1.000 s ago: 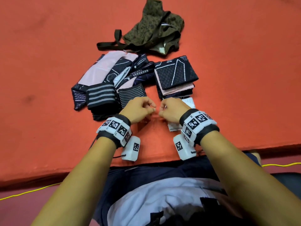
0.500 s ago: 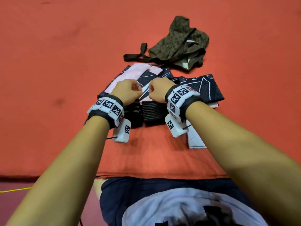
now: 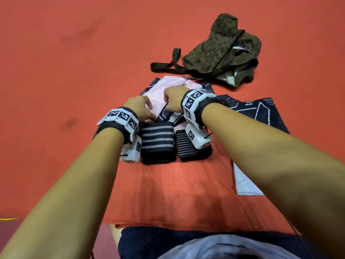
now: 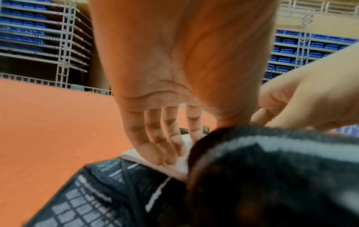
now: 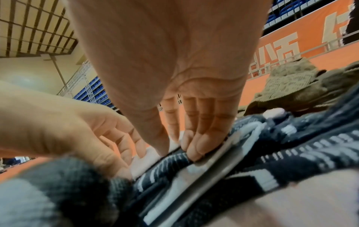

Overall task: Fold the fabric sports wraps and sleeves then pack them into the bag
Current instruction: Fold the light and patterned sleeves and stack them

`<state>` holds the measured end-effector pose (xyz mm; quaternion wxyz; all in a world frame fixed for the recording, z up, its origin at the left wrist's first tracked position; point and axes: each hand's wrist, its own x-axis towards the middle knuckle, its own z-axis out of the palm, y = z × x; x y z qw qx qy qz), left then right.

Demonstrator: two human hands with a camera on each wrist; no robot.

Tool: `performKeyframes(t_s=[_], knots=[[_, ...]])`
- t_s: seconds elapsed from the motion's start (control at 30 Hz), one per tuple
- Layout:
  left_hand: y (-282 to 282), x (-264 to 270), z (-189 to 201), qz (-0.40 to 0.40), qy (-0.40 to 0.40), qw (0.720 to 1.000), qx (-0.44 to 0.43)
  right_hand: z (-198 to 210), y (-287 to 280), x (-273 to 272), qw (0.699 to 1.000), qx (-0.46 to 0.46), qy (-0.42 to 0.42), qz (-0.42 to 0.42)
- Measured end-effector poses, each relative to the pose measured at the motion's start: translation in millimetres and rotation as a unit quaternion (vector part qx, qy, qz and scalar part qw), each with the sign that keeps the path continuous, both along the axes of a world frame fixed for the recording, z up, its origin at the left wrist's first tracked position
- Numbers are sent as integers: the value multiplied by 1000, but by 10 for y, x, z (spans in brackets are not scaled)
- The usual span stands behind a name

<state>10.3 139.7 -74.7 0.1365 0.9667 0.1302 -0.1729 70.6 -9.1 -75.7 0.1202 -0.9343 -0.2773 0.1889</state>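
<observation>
Fingertips of left hand [image 3: 139, 109] and right hand [image 3: 172, 99]: hidden behind knuckles in head view. Striped wrap [image 4: 272, 176]: blurred, filling lower right of left wrist frame. Navy patterned sleeves [image 5: 262, 153]: smeared, cut off at bottom of right wrist frame. White cloth [image 3: 246, 182]: largely covered by right forearm. Camouflage bag [image 5: 291, 89]: cropped at right edge.

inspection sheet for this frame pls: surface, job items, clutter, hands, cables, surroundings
Surface: orange mat, a darker smudge at left.
Job's things: pink sleeve atop the unfolded pile; two striped wraps folded side by side; navy patterned stack at right; camo bag beyond, slumped.
Clutter: nothing seen.
Hands: left hand fingertips on the pink sleeve; right hand pinches fabric at the pile.
Cables: yellow cord at the mat's near edge.
Surroundings: blue stadium seats.
</observation>
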Motion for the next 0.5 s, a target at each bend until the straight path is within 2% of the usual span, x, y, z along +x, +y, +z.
performKeyframes(t_s=[0.17, 0.37, 0.5], knots=[[61, 34, -67, 3, 28, 999, -46, -168, 135, 81, 1000, -6, 17, 9], [64, 67, -12, -28, 7, 999, -44, -220, 171, 145, 1000, 24, 0, -2], [-13, 63, 130, -67, -26, 997, 0, -124, 80, 134, 999, 37, -18, -11]])
